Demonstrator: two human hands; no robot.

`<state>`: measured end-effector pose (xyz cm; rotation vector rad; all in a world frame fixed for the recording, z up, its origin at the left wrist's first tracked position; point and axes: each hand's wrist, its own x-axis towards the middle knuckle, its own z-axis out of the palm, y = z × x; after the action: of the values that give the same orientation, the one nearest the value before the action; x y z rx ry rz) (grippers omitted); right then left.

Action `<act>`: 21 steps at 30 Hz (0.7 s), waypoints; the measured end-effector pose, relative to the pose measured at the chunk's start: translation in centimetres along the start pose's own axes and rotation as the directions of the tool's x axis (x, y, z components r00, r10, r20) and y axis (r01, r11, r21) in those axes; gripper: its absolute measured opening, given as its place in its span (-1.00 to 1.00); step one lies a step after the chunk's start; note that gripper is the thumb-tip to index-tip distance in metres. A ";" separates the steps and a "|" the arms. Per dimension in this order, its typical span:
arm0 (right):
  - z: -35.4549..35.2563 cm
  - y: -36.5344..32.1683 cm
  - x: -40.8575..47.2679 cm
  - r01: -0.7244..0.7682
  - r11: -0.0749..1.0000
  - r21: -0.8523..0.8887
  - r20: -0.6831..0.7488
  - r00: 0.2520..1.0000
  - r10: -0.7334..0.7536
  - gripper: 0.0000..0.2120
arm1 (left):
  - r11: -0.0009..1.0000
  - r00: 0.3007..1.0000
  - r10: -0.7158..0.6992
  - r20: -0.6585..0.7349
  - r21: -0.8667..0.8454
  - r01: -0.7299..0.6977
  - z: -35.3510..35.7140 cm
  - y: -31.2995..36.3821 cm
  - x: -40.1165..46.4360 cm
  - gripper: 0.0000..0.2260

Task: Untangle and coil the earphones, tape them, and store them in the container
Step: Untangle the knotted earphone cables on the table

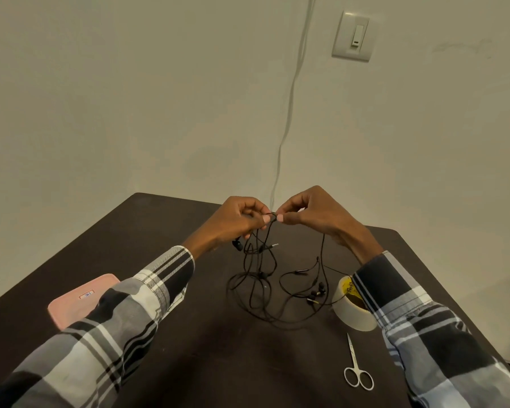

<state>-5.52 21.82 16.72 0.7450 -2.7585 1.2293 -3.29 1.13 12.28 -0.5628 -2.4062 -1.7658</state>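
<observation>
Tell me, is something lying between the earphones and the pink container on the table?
Nothing on the table does. The earphones lie right of the pink container, with bare table between. Only the left sleeve crosses above it.

I am seeing two bare hands, the left hand [233, 220] and the right hand [314, 212], each coming out of a long sleeve. The left sleeve [106, 325] is showing a large check of black, grey and off-white blocks, crossed by thin dark and pale stripes, and its cuff is ending in a band of narrow black and white lines at the wrist. The right sleeve [424, 328] is carrying the same plaid but is reading cooler, with pale blue-grey squares beside black ones. I am noticing no rings, watch or bracelets showing on either hand.
</observation>
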 end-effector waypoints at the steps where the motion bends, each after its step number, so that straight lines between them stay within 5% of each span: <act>1: 0.0 -0.1 0.1 0.010 0.998 -0.065 0.010 1.000 -0.009 -0.94 | 1.000 1.000 0.001 0.008 0.027 -0.001 0.0 -0.1 0.0 -0.90; 4: 0.2 -0.5 0.2 0.025 0.989 -0.147 -0.014 1.000 -0.028 -0.96 | 0.990 1.000 -0.007 0.028 0.144 0.003 0.1 -0.6 0.0 -0.92; 8: -0.3 -0.5 0.2 0.021 0.999 -0.048 -0.161 0.987 -0.029 -0.92 | 0.965 0.993 -0.071 0.093 0.258 0.045 -0.2 -1.5 0.0 -0.93; 15: -0.8 0.0 0.3 0.005 0.997 0.074 -0.306 0.952 0.018 -0.91 | 0.985 0.984 -0.144 0.105 0.108 0.133 -0.6 -2.0 -0.2 -0.89; 21: -0.7 0.0 0.2 -0.051 0.995 0.090 -0.255 0.964 0.073 -0.87 | 0.993 0.984 -0.101 0.144 -0.052 0.110 -0.6 -1.8 -0.5 -0.77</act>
<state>-5.78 22.24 17.23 0.4666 -2.5511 1.3515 -3.55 0.03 10.72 -0.5967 -2.5276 -1.9074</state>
